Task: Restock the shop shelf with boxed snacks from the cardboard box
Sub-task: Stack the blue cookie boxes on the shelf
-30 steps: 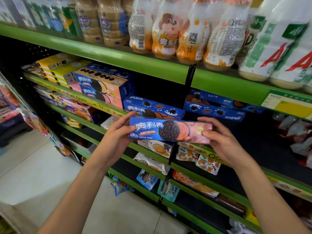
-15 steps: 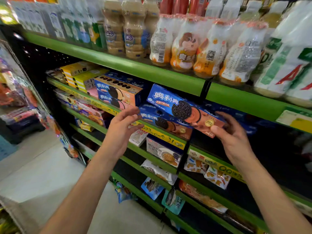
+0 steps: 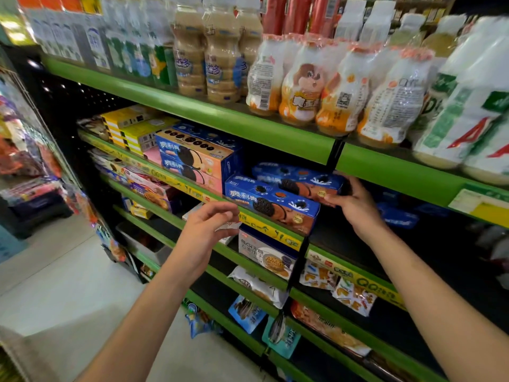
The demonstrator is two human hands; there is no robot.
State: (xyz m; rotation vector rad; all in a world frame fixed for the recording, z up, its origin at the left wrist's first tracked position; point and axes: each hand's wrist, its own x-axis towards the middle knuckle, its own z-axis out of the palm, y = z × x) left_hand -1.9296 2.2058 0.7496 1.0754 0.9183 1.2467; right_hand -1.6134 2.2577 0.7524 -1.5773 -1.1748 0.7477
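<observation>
A blue and brown cookie box [image 3: 296, 181] lies on the second green shelf [image 3: 271, 232], behind and slightly above a matching cookie box [image 3: 271, 206] at the shelf's front edge. My right hand [image 3: 356, 206] grips the right end of the rear box, thumb on its front face and fingers round the end. My left hand [image 3: 205, 231] hovers in front of the shelf edge, left of the front box, fingers loosely bent and holding nothing. The cardboard box is out of view.
Taller stacked cookie boxes [image 3: 192, 158] and yellow boxes [image 3: 132, 128] fill the shelf to the left. The top shelf [image 3: 220, 117] carries several drink bottles [image 3: 303, 86] just above my right hand. Snack bags [image 3: 352, 295] sit on lower shelves. The floor [image 3: 55, 285] is at the left.
The cookie box went from in front of the shelf, held by both hands, onto the shelf behind the front box. My left hand let go and drew back; my right hand still grips it.
</observation>
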